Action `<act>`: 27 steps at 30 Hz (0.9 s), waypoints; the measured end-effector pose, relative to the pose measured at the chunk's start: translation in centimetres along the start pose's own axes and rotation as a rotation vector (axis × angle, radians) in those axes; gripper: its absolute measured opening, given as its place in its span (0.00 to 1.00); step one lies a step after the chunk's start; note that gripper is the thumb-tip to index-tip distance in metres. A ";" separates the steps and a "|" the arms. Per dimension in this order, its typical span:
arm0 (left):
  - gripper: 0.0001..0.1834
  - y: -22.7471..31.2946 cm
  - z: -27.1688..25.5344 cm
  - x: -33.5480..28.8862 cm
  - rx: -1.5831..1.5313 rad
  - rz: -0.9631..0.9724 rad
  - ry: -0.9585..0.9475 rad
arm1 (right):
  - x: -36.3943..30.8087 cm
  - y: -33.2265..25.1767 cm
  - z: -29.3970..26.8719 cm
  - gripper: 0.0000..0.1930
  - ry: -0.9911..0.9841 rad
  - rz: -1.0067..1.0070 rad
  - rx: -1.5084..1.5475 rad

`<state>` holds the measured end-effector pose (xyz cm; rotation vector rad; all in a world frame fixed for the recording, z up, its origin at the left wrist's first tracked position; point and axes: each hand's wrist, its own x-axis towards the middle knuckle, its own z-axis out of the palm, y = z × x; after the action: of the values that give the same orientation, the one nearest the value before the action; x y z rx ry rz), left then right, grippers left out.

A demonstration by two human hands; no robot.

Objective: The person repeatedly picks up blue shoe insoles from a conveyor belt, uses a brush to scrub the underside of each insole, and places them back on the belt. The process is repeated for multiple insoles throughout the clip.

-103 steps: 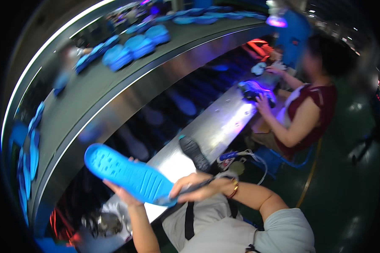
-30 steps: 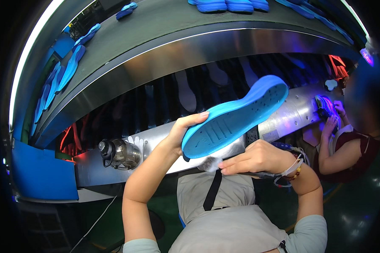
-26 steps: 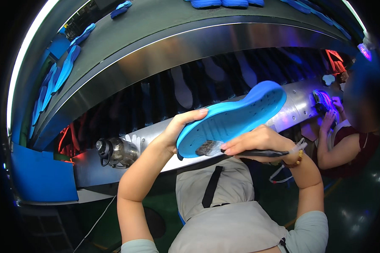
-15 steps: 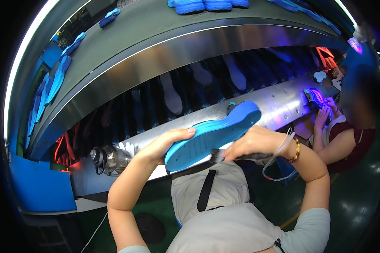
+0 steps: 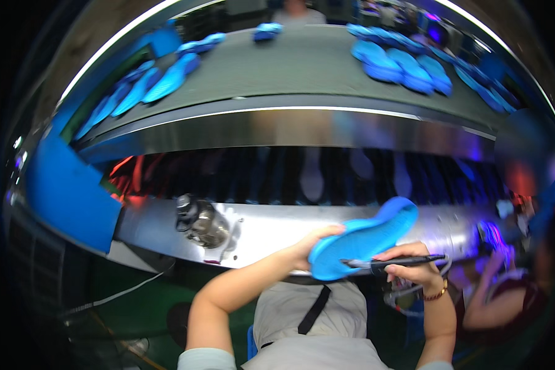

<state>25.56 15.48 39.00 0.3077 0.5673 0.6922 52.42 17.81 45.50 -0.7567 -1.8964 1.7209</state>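
Note:
A blue shoe sole [image 5: 365, 236] is tilted in front of me over the metal bench edge. My left hand [image 5: 311, 245] is closed on its near left end, thumb along the upper rim. My right hand [image 5: 413, 264] pinches a slim brush [image 5: 365, 264] with a dark handle. The brush's tip lies over the sole's broad end; blur hides whether it touches. A beaded bracelet [image 5: 436, 292] and a pale cord are at my right wrist.
A dark-capped clear bottle [image 5: 206, 228] stands on the metal bench [image 5: 256, 237] at left. Beyond is a green conveyor belt [image 5: 290, 68] carrying blue soles [image 5: 382, 65]. Below it, more soles show behind the bench. A co-worker's arm [image 5: 499, 305] is at right under purple light.
The view has swung, bringing more of the belt into sight. My right hand has turned the brush, so its handle now points right. My left hand keeps its grip on the sole.

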 end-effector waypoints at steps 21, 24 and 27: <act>0.35 12.7 9.9 -5.1 0.266 0.970 -0.209 | -5.5 14.3 -0.4 0.15 0.460 -0.398 0.953; 0.43 20.2 11.1 -0.2 -0.176 0.977 -0.347 | -7.5 16.3 -1.7 0.21 0.384 -0.176 1.126; 0.54 26.9 7.1 4.9 -0.518 1.176 -0.109 | -4.2 13.9 -0.8 0.14 0.419 -0.267 1.244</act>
<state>18.96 37.94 54.83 0.1634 0.0272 1.9007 57.30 16.41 31.83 -0.2777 -0.3992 1.9073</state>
